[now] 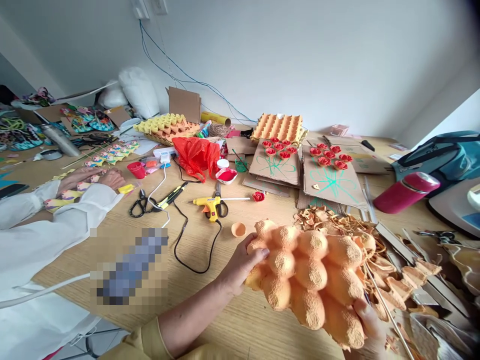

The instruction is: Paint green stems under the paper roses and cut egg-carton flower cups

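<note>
An orange pulp egg tray piece (309,275) is held up over the front of the table, its bumpy underside facing me. My left hand (245,262) grips its left edge, thumb on top. At its lower right corner my right hand (369,325) has hold of it, the fingers partly hidden behind the tray. A single cut egg cup (238,229) lies on the table just left of the tray. Farther back lies a red paper-like flower (258,196). Torn orange tray scraps (326,220) are heaped behind and to the right of the tray.
A yellow glue gun (212,206) with a black cord and scissors (140,204) lie mid-table. Cardboard sheets (332,185) bear red flowers. A pink bottle (407,192) stands right. At left, another person's white sleeves (75,215) and hands reach over painted pieces (69,196).
</note>
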The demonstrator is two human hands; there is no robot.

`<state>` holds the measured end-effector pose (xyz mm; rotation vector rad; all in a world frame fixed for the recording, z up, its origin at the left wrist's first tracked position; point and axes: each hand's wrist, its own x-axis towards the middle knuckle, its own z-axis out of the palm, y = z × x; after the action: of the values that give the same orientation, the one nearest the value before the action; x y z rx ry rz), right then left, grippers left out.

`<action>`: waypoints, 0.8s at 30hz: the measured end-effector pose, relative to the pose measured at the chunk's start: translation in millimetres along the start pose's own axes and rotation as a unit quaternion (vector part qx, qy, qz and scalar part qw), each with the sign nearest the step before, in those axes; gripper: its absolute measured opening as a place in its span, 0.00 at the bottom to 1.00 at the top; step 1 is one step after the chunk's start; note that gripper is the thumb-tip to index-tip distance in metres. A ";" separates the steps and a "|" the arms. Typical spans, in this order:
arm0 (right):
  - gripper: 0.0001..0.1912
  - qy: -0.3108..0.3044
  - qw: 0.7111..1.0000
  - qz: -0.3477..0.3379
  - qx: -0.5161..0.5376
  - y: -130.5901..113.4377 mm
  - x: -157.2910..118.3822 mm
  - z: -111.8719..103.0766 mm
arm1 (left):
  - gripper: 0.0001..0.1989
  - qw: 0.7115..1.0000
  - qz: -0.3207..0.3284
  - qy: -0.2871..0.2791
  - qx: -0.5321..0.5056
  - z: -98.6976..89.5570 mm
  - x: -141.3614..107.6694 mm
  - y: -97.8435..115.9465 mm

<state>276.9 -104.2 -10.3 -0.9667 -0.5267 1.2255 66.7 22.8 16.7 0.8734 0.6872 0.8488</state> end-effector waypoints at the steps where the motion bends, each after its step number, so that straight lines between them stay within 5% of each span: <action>1: 0.37 -0.004 1.000 0.002 -0.011 2.2 -0.5 -5.7 | 0.23 1.000 0.015 0.001 0.018 -1.2 0.5 -0.3; 8: 0.44 0.057 0.997 0.027 -0.036 11.6 4.8 -25.3 | 0.28 0.986 0.071 -0.021 0.146 -9.6 5.2 6.7; 18: 0.38 -0.058 0.997 -0.022 -0.042 29.0 14.4 -42.1 | 0.23 0.988 0.075 0.019 0.136 -11.3 8.3 12.4; 24: 0.30 -0.084 0.993 0.072 -0.047 25.8 16.2 -36.0 | 0.22 0.992 0.053 -0.033 0.109 -14.5 8.5 22.8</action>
<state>296.1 -99.9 -53.1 -1.0012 -0.6605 1.4307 51.5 44.0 28.1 1.1380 0.6889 0.8467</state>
